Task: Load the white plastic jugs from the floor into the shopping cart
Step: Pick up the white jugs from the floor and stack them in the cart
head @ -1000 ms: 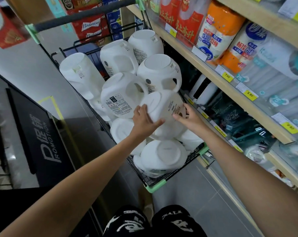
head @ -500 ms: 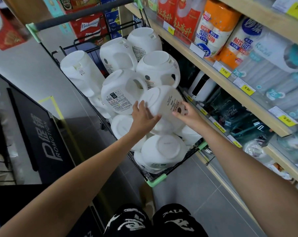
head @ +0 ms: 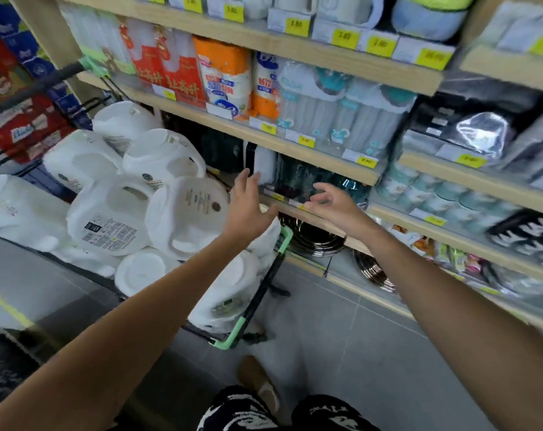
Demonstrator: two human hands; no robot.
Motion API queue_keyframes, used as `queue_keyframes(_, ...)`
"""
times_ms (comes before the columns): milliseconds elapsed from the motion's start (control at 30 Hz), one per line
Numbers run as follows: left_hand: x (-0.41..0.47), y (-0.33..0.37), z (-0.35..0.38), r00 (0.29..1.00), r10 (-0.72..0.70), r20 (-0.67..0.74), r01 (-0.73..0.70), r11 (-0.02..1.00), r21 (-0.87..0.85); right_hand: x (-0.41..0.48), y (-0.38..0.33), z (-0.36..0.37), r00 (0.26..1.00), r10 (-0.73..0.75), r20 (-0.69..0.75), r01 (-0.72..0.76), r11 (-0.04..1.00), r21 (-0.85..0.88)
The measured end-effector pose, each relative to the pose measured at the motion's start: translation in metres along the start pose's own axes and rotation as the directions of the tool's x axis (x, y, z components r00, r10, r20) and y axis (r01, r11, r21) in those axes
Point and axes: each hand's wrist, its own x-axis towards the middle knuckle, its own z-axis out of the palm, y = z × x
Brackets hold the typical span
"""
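from the head view, the white plastic jugs (head: pixel 183 213) lie heaped on their sides in the shopping cart (head: pixel 232 334), piled above its green-cornered rim. the left hand (head: pixel 248 206) hovers just right of the top jug, fingers spread wide, holding nothing. the right hand (head: pixel 332 206) hangs near it, fingers loosely apart and also empty, before the wooden shelf (head: pixel 310 150) of packaged goods.

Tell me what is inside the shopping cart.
The shopping cart is piled with white jugs, lying on their sides in layers. The cart's floor and anything beneath the pile are covered; the left forearm hides part of the nearest jugs.
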Motion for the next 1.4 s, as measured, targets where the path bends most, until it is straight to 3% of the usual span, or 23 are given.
queue_keyframes(133,-0.018,0.081,0.062,0.988,0.071,0.137,-0.06,0.995,-0.086,-0.07,0.06,-0.069,0.989,0.06,-0.136,-0.053,0.997,0.06)
queue_keyframes(300,-0.077,0.195,0.148,0.946,0.091,0.311,-0.019,0.974,-0.227,-0.184,0.146,-0.144,0.942,0.163,-0.293,-0.118,0.979,0.164)
queue_keyframes(433,-0.134,0.272,0.215,0.912,0.107,0.395,0.035,0.942,-0.335,-0.279,0.206,-0.194,0.896,0.215,-0.388,-0.141,0.967,0.211)
queue_keyframes(600,-0.202,0.356,0.283,0.849,0.218,0.482,-0.016,0.921,-0.389,-0.389,0.27,-0.248,0.821,0.328,-0.467,-0.214,0.936,0.279)
queue_keyframes(967,-0.297,0.516,0.433,0.591,0.379,0.712,-0.157,0.92,-0.359,-0.553,0.395,-0.332,0.551,0.52,-0.653,-0.164,0.834,0.526)
queue_keyframes(1400,-0.428,0.784,0.677,0.2,0.462,0.864,-0.293,0.87,-0.398,-0.743,0.594,-0.525,0.26,0.725,-0.637,-0.162,0.684,0.712)
